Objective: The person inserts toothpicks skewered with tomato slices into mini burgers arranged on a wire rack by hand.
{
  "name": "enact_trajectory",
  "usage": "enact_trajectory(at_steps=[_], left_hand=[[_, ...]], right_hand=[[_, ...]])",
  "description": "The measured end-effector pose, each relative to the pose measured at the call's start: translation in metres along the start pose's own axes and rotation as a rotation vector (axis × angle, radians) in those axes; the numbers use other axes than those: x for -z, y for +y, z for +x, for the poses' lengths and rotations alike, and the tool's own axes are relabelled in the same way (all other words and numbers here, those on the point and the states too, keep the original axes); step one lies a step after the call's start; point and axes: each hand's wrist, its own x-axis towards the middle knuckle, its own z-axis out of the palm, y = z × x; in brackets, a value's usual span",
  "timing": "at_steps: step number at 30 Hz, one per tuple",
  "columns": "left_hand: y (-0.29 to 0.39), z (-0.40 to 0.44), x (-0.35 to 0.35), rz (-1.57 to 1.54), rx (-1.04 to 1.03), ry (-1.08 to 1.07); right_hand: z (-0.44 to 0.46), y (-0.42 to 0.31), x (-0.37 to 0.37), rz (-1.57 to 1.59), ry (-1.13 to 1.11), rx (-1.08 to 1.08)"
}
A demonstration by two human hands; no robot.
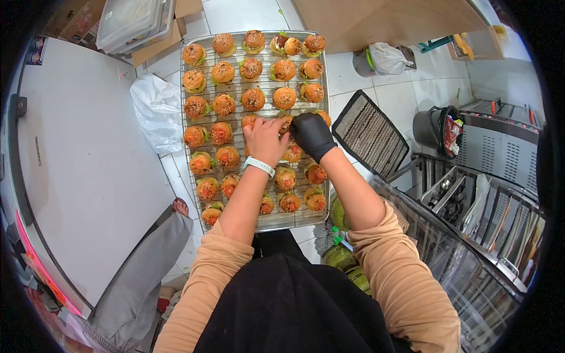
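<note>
Rows of mini burgers with seeded buns stand on a wire rack in a metal tray. My left hand, bare with a pale wristband, has its fingers bent against one mini burger in the middle. In a black glove, my right hand pinches at the same burger from the right; the fingertips are partly hidden. Several buns nearer me, such as the burger on the left, carry a red topping. At the far edge, one burger has its bun top tipped aside, showing a dark filling.
A white chest freezer lies to the left, with another person's leg beside it. White plastic touches the tray's left side. On the right are a striped mat, a dark bucket and a utensil rack.
</note>
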Motion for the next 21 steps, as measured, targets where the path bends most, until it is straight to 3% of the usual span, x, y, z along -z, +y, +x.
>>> enact_trajectory(at_steps=[6, 11, 16, 21], left_hand=[[0.002, -0.015, 0.012, -0.023, -0.053, 0.105], [-0.017, -0.083, 0.056, -0.089, 0.035, 0.258], [-0.061, -0.226, 0.111, -0.075, 0.294, 0.361], [-0.092, -0.384, 0.165, -0.007, 0.627, 0.335]], right_hand=[[-0.039, -0.001, 0.038, 0.348, 0.193, -0.123], [-0.063, -0.023, 0.080, 0.388, 0.209, -0.237], [-0.027, -0.120, 0.137, 0.453, 0.351, -0.076], [0.021, -0.315, 0.194, 0.727, 0.329, 0.383]])
